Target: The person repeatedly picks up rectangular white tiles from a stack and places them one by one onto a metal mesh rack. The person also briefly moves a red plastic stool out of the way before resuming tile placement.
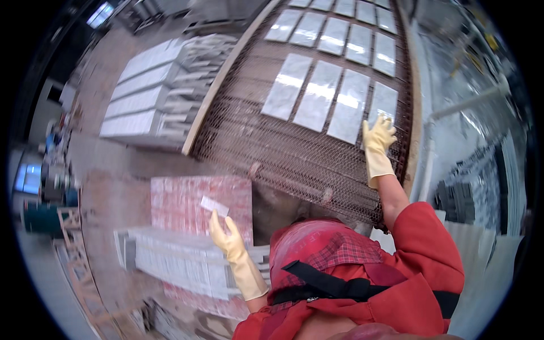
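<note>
My right hand, in a pale yellow rubber glove, rests with spread fingers on the near end of a glossy grey-white tile. That tile is the rightmost of the nearest row on a wire-mesh conveyor belt; three more tiles lie beside it. My left hand, gloved alike, is out over a red-and-white streaked board, its finger and thumb apart. A small white rectangular piece shows at its fingertips. Whether the fingers hold it or it lies on the board, I cannot tell.
Further rows of tiles lie up the belt. Stacked pale slabs stand left of the belt's side rail. A row of upright tiles sits by my left forearm. White pipes and plastic sheeting run along the right.
</note>
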`<state>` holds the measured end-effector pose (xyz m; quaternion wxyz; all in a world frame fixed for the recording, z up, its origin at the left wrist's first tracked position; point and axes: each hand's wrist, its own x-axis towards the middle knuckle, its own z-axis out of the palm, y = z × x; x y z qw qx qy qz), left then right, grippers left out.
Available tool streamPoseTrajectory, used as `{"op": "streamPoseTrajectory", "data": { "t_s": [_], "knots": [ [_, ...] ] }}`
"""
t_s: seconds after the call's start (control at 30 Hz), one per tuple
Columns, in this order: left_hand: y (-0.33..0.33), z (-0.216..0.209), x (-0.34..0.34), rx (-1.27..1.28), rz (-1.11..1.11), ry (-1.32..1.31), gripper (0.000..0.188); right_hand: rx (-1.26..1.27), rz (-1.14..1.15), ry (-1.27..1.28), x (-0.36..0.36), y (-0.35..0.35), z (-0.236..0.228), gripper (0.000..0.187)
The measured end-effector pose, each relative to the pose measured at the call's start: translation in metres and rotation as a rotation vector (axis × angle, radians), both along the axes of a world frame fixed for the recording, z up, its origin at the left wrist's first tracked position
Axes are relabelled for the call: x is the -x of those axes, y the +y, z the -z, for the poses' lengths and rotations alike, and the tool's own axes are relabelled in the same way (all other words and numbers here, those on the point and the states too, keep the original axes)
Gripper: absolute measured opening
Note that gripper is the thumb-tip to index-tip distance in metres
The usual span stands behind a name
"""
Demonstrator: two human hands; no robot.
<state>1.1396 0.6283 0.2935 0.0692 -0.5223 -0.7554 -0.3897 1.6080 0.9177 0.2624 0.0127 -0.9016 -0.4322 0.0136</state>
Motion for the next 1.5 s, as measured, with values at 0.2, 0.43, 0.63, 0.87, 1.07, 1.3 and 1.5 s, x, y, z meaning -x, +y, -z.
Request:
{"op": "streamPoseTrajectory", "data": {
  "t_s": [0.2, 0.43, 0.63, 0.87, 1.07, 1.3, 1.5],
  "knots": [
    [-0.101, 0.019, -0.052, 0.211, -0.075, -0.126, 0.040, -0.006, -0.133, 0.038, -0.007, -0.004, -0.002, 0.082],
    [-0.137, -0.003, -0.106, 0.368, 0.028, -0.169, 0.046, -0.247, -0.626, -0.045, -0.076, -0.012, 0.061, 0.072],
    [-0.172, -0.011, -0.103, 0.491, -0.037, -0.186, 0.042, -0.084, -0.504, -0.040, -0.059, -0.024, 0.035, 0.071],
    [-0.215, 0.000, -0.086, 0.563, -0.153, -0.264, 0.043, -0.103, -0.525, -0.090, -0.055, -0.020, 0.041, 0.067],
    [-0.267, 0.027, -0.055, 0.526, -0.247, -0.336, 0.043, -0.009, -0.564, -0.130, -0.062, -0.021, 0.051, 0.061],
    [-0.313, 0.050, -0.005, 0.461, -0.300, -0.389, 0.041, -0.187, -0.736, 0.083, -0.026, -0.073, 0.020, 0.056],
    [-0.369, 0.057, 0.030, 0.508, -0.366, -0.502, 0.040, -0.354, -1.130, 0.615, 0.195, -0.211, -0.050, 0.040]
  ]
}}
